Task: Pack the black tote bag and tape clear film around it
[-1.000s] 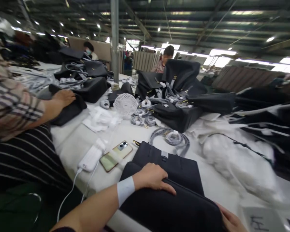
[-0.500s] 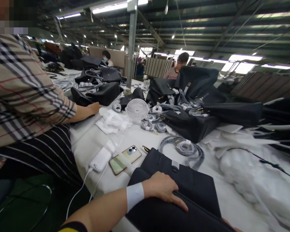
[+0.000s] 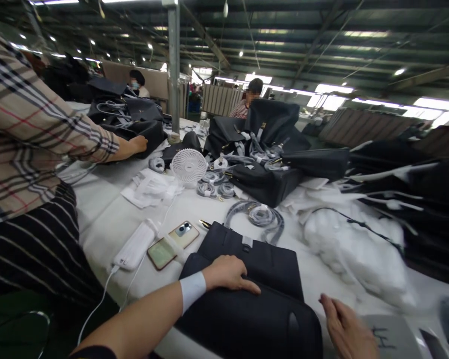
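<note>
A black handbag [image 3: 254, 321] lies on the white-covered table close in front of me, its flap [image 3: 262, 262] spread toward the far side. My left hand [image 3: 230, 274] grips the bag's upper edge, thumb stretched along the body and fingertips hidden over the far side. Around that wrist is a pale band [image 3: 192, 291]. Just right of the bag, apart from it, my right hand [image 3: 346, 324] is raised with nothing in it, its fingers extended. Beyond the flap lies a wrapped strap coil [image 3: 262, 215].
A phone [image 3: 173, 244] and a white power bank [image 3: 134, 247] with cables lie at left. Behind stand a small white fan [image 3: 189, 167] and piled black bags [image 3: 264, 182]. White stuffing in plastic [image 3: 355, 249] sits at right. A co-worker's hand [image 3: 138, 144] touches another bag.
My right hand has come up into view on the right, clear of the bag. My left hand keeps its place on the bag. The view has swung right.
</note>
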Demonstrator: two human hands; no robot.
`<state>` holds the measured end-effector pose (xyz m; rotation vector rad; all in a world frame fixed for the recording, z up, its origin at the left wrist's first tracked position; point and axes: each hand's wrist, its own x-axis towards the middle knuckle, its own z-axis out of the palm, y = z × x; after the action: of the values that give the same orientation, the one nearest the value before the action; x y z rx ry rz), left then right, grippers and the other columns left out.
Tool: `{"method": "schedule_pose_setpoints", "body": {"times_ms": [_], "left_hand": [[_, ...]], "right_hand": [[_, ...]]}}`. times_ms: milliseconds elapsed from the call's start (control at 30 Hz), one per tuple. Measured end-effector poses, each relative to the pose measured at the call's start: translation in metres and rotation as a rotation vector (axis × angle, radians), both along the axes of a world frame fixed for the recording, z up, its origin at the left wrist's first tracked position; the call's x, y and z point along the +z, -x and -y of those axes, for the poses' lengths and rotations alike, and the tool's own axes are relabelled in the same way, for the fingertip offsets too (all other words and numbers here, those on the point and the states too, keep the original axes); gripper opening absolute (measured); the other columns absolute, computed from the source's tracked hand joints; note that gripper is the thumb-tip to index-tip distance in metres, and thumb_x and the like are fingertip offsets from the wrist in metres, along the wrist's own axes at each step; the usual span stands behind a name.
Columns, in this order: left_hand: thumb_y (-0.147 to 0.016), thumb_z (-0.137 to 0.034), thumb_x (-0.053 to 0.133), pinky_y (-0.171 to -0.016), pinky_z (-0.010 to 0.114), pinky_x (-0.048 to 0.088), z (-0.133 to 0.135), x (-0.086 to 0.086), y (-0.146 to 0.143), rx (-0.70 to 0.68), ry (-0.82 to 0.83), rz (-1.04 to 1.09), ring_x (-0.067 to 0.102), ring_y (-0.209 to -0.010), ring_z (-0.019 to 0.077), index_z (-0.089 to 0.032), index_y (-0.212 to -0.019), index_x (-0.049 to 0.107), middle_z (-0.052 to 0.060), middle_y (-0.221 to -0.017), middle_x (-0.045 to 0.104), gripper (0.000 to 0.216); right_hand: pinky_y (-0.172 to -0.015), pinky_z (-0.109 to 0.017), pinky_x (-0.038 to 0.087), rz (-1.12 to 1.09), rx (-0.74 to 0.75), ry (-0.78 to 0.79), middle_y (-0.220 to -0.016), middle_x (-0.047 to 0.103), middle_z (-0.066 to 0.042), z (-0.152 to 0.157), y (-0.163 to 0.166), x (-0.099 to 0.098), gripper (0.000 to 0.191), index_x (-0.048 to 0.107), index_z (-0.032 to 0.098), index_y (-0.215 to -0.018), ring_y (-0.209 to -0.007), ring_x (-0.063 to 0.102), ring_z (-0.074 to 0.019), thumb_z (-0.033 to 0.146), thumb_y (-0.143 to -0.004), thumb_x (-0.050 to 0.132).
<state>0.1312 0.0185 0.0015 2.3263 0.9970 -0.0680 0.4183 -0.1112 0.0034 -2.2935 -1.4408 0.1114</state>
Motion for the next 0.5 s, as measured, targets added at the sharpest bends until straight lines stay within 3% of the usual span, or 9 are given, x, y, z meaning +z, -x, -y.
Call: {"method": "schedule_pose_setpoints", "body": {"times_ms": [100,200,333,500], "left_hand": [[-0.070,-0.091,0.031,-0.069,0.035,0.050,0.000,0.000,-0.002,-0.021,-0.005,-0.019,0.068,-0.087,0.0305,-0.022,-0.074,0.069,0.010,-0.083,0.072,0.079],[-0.071,-0.090,0.029,-0.068,0.034,0.049,0.001,0.002,-0.003,-0.034,-0.023,-0.046,0.068,-0.088,0.0301,-0.023,-0.075,0.070,0.010,-0.086,0.073,0.079],[-0.073,-0.090,0.025,-0.066,0.033,0.048,0.003,-0.001,-0.004,-0.026,-0.040,-0.079,0.068,-0.086,0.0294,-0.023,-0.074,0.070,0.011,-0.085,0.073,0.081],[-0.075,-0.088,0.021,-0.072,0.034,0.049,0.004,-0.006,-0.004,-0.007,-0.067,-0.067,0.067,-0.091,0.0295,-0.022,-0.080,0.071,0.012,-0.089,0.072,0.082]], "right_hand": [[-0.081,-0.037,0.052,0.031,0.240,-0.135,-0.098,0.073,-0.010,-0.008,0.038,0.017,0.049,0.067,0.021,-0.096,-0.085,0.068,-0.0255,0.059,-0.087,0.037],[-0.080,-0.035,0.049,0.094,0.453,0.009,-0.094,0.072,-0.009,-0.018,0.075,0.017,0.044,0.066,0.021,-0.096,-0.086,0.066,-0.0234,0.053,-0.093,0.037],[-0.070,-0.034,0.045,0.233,0.422,0.174,-0.075,0.067,-0.007,-0.023,0.097,-0.001,0.044,0.063,0.020,-0.078,-0.073,0.064,-0.0222,0.045,-0.097,0.033],[-0.073,-0.037,0.043,0.254,0.336,-0.019,-0.078,0.065,-0.007,-0.025,0.094,-0.018,0.036,0.062,0.020,-0.079,-0.076,0.061,-0.0231,0.043,-0.096,0.040]]}}
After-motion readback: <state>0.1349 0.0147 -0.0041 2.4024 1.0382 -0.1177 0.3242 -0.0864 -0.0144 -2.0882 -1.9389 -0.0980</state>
